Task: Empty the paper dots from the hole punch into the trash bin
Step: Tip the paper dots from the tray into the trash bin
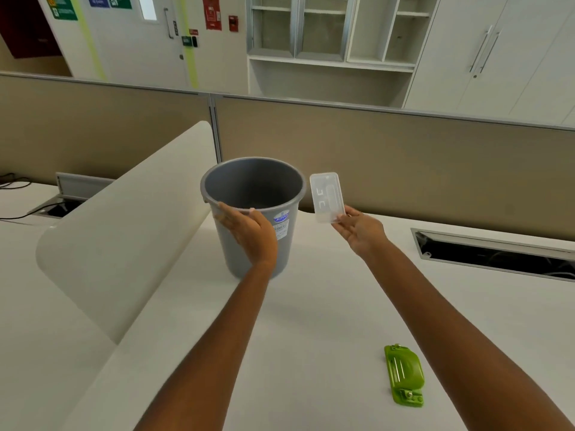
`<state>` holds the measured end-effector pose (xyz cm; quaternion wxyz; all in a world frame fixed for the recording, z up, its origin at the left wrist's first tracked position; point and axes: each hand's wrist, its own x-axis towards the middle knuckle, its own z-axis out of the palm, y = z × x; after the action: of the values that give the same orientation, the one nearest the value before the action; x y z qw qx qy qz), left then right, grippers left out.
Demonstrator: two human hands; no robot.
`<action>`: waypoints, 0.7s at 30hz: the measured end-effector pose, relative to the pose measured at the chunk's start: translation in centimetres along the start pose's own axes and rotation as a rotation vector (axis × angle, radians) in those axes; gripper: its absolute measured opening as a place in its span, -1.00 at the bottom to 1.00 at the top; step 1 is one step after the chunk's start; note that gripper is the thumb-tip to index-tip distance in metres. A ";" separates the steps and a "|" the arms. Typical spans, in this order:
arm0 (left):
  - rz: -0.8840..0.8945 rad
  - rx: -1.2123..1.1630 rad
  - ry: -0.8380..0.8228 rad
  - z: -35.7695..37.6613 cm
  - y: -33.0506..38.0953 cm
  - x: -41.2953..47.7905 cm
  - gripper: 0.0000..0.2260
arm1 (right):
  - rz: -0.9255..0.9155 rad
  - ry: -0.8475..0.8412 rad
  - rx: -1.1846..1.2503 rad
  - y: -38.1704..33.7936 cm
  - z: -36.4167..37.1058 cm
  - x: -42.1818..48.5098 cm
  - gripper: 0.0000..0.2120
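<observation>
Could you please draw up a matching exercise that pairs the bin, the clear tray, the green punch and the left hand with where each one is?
Things:
1. grey trash bin
2. clear plastic tray
3. green hole punch
4. left hand

Places:
A. lying alone on the desk, near right
B. resting against the bin's front wall
C. held up in the right hand, beside the bin's rim
D. standing upright on the desk

Pairs: 1-D, 2-C, 3-A, 4-B
</observation>
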<state>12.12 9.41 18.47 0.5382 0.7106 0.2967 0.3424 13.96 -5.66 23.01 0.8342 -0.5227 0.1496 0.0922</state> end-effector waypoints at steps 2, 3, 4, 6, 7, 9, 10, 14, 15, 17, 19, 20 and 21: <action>-0.046 -0.067 -0.013 0.4 -0.5 -2.7 -0.46 | 0.031 0.036 0.024 0.8 -1.4 -0.5 -0.60; -0.070 -0.084 -0.027 0.8 -0.9 -4.1 -0.46 | 0.047 0.053 0.030 1.2 -2.1 -0.8 -0.59; -0.090 -0.096 -0.046 1.1 -1.3 -5.5 -0.47 | 0.063 0.066 0.031 1.6 -2.8 -1.0 -0.59; -0.125 -0.136 -0.111 1.8 -2.3 -8.1 -0.51 | 0.094 0.091 0.028 2.5 -4.3 -1.6 -0.58; -0.166 -0.168 -0.169 2.1 -2.9 -9.1 -0.55 | 0.110 0.097 0.018 2.9 -4.9 -1.9 -0.57; -0.344 -0.269 -0.368 2.7 -3.9 -10.8 -0.61 | 0.136 0.109 0.006 3.8 -6.1 -2.4 -0.55; -0.463 -0.339 -0.478 2.9 -4.3 -11.5 -0.62 | 0.145 0.118 0.011 4.3 -6.7 -2.5 -0.55; -0.892 -0.632 -0.716 2.8 -5.0 -12.9 -0.53 | 0.193 0.156 0.036 6.2 -9.0 -3.4 -0.56; -0.946 -0.683 -0.746 2.7 -5.1 -13.3 -0.53 | 0.206 0.161 0.037 6.6 -9.6 -3.7 -0.57; -1.015 -0.758 -0.792 2.5 -5.4 -13.9 -0.53 | 0.228 0.168 0.034 7.6 -10.4 -4.4 -0.58; -1.056 -0.803 -0.826 2.6 -5.8 -14.7 -0.52 | 0.246 0.176 0.030 8.3 -11.2 -4.9 -0.58; -1.071 -0.814 -0.842 2.6 -6.0 -15.0 -0.51 | 0.257 0.175 0.033 8.8 -11.5 -5.0 -0.58; -1.087 -0.825 -0.861 2.7 -6.3 -15.3 -0.50 | 0.267 0.174 0.036 9.1 -11.8 -5.3 -0.59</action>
<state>4.90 -2.67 9.29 0.9156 0.2807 0.2172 -0.1893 4.39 -12.34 12.34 0.8076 -0.4891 0.2911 0.1542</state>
